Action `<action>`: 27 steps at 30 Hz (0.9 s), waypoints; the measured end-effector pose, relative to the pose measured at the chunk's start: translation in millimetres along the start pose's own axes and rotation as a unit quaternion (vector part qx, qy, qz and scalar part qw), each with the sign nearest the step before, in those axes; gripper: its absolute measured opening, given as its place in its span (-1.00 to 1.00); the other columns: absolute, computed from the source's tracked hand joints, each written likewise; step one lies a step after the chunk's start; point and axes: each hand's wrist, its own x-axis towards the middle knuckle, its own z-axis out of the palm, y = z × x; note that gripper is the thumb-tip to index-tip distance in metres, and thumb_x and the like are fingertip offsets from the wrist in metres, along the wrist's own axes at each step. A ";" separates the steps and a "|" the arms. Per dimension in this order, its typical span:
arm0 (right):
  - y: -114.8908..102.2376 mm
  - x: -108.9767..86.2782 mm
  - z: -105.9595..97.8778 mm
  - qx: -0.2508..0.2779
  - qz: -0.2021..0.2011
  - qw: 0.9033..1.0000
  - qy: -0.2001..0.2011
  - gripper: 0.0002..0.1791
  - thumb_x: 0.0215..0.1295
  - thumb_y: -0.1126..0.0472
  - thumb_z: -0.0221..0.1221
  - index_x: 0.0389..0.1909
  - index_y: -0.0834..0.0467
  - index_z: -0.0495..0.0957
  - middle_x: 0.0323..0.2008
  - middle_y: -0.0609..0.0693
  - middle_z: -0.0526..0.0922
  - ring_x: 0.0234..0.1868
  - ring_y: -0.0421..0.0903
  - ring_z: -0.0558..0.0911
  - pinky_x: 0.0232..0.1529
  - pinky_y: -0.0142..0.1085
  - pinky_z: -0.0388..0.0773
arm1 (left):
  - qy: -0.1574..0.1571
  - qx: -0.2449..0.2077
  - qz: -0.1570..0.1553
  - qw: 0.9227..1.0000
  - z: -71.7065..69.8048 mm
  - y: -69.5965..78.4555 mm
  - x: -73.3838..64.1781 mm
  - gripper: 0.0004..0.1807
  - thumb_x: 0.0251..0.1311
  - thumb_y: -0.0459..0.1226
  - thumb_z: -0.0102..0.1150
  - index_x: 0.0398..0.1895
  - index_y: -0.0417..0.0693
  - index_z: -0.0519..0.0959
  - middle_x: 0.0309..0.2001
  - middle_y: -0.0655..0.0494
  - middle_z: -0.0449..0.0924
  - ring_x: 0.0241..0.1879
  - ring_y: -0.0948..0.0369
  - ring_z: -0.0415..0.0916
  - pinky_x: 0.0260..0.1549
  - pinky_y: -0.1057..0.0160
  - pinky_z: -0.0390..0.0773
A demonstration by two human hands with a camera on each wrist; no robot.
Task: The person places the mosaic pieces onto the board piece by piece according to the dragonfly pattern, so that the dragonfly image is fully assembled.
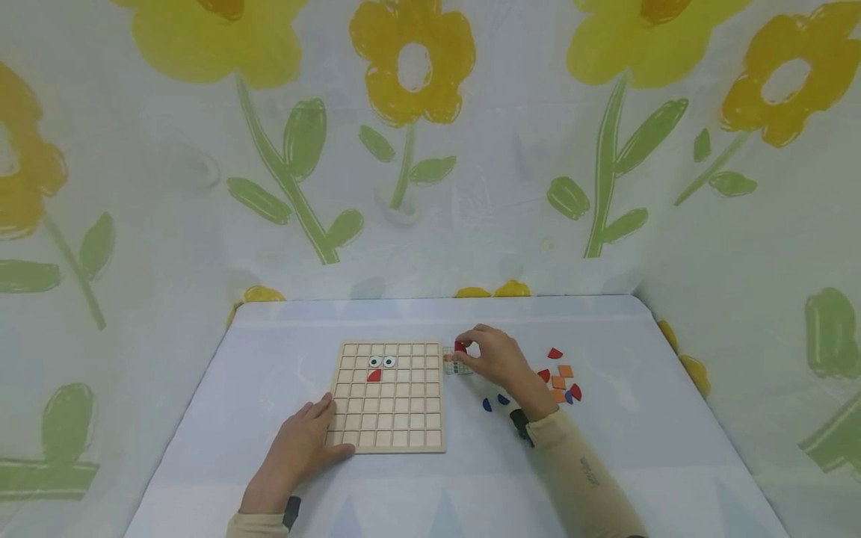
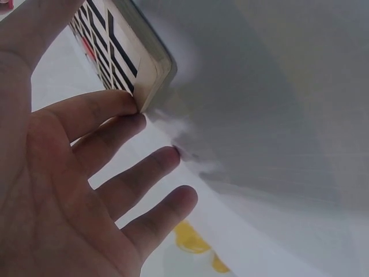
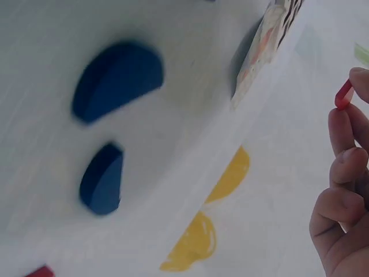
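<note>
right hand (image 1: 496, 360) pinching a small flat red piece (image 1: 460, 347), left hand (image 1: 299, 441) spread against a pale wooden grid board (image 1: 409, 406), blue half-round pieces (image 1: 487, 405) near the right wrist

Soft, diffuse light (wrist views hazy)

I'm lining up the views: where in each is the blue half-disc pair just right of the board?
Head: blue half-discs right of the board, below the right hand.
Left wrist: not visible.
Right wrist: blue half-discs at left.
Shared landmark: yellow flower print, high in head, low in both wrist views.
</note>
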 end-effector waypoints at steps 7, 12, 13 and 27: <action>-21.0 6.3 10.3 0.012 -0.027 1.000 0.004 -0.73 0.26 0.01 0.41 -0.07 0.02 0.76 -0.24 -0.16 0.68 -0.28 -0.20 0.63 -0.31 -0.35 0.63 | 0.000 0.001 -0.004 1.000 -1.8 1.6 -0.6 0.09 -0.06 0.14 0.54 0.40 -0.41 0.36 0.46 -0.26 0.27 0.40 -0.26 0.27 0.39 -0.21 0.28; -38.2 13.0 17.4 0.007 -0.043 0.999 -0.005 -0.73 0.27 0.00 0.40 -0.08 0.01 0.76 -0.24 -0.17 0.69 -0.33 -0.26 0.57 -0.36 -0.42 0.59 | -0.002 -0.003 -0.002 1.000 0.4 0.2 -0.3 0.09 -0.05 0.14 0.54 0.40 -0.42 0.35 0.47 -0.27 0.26 0.41 -0.27 0.24 0.40 -0.21 0.27; -41.7 14.2 19.4 0.006 -0.047 0.999 -0.009 -0.73 0.27 0.00 0.40 -0.08 0.01 0.76 -0.25 -0.17 0.69 -0.33 -0.26 0.57 -0.35 -0.43 0.59 | -0.004 -0.005 -0.003 1.000 0.9 0.0 -0.2 0.09 -0.04 0.14 0.53 0.41 -0.41 0.34 0.48 -0.26 0.25 0.41 -0.27 0.23 0.41 -0.20 0.26; -80.7 26.0 48.6 -0.037 -0.127 0.987 -0.087 -0.73 0.28 -0.03 0.39 -0.05 -0.05 0.76 -0.24 -0.21 0.68 -0.36 -0.32 0.50 -0.39 -0.52 0.49 | -0.030 -0.059 -0.008 0.998 3.8 -6.8 0.8 0.14 0.01 0.15 0.50 0.47 -0.43 0.23 0.53 -0.28 0.12 0.48 -0.25 0.09 0.44 -0.20 0.19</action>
